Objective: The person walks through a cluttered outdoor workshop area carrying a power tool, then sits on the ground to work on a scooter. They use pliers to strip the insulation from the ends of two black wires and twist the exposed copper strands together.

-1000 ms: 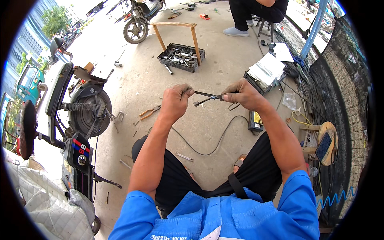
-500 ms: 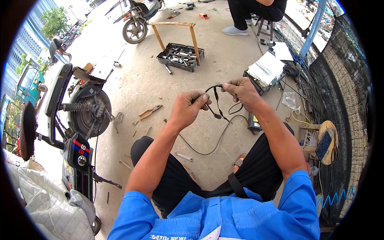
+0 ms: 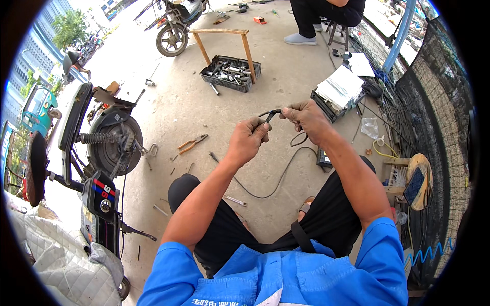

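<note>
Left hand shifted toward right hand, dangling end gathered up | both grips pinched closed on black cable | short span apparently being worked

Floor: pale concrete, shaded at centre, glaring in daylight at upper left. Right edge: dark mesh screening on a fence; blue pole, leaning, upper right. Furniture: low wooden stool, right; dark stool, upper right. Upper left: high-rise buildings, green tree.
</note>
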